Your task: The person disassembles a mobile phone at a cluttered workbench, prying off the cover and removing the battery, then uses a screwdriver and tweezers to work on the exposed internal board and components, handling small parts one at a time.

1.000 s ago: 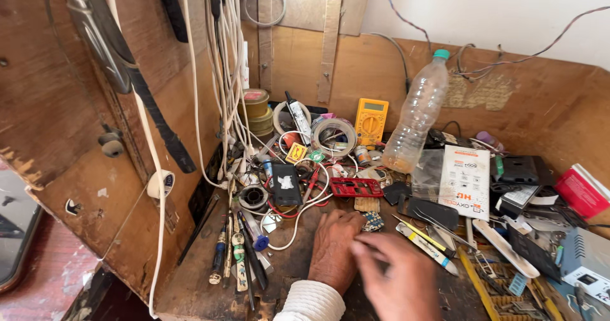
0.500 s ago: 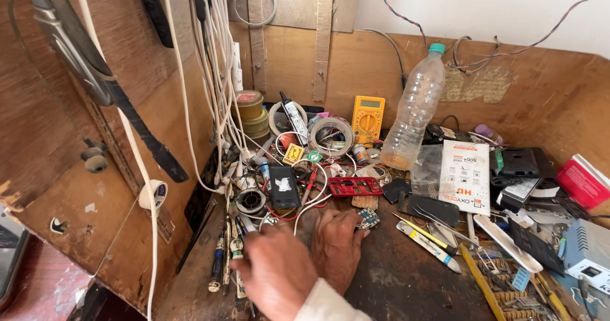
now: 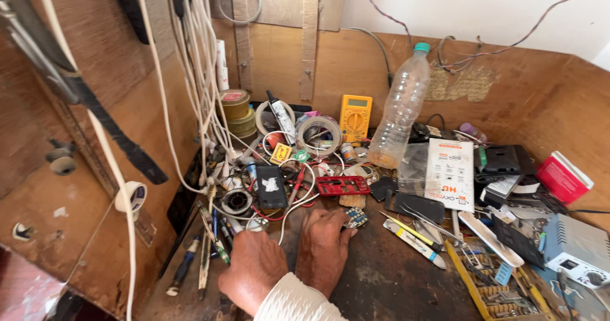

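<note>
A worn plywood workbench [image 3: 394, 283], boxed in by board walls, is crowded with repair clutter. At its near edge the right hand [image 3: 325, 248] lies palm down, fingertips pinching or touching a small blue-and-gold circuit board [image 3: 356, 217]; whether it is truly gripped I cannot tell. The left hand [image 3: 254, 271] rests loosely curled just beside it, holding nothing visible. Just beyond the fingers lie a red plastic phone frame [image 3: 343, 186] and a black battery pack [image 3: 271, 186] tangled in white wires [image 3: 190, 73]. Farther back stands an empty clear plastic bottle [image 3: 400, 111] beside a yellow multimeter [image 3: 354, 116]. The little board could likely slip into the clutter, or a snagged wire drag parts along.
</note>
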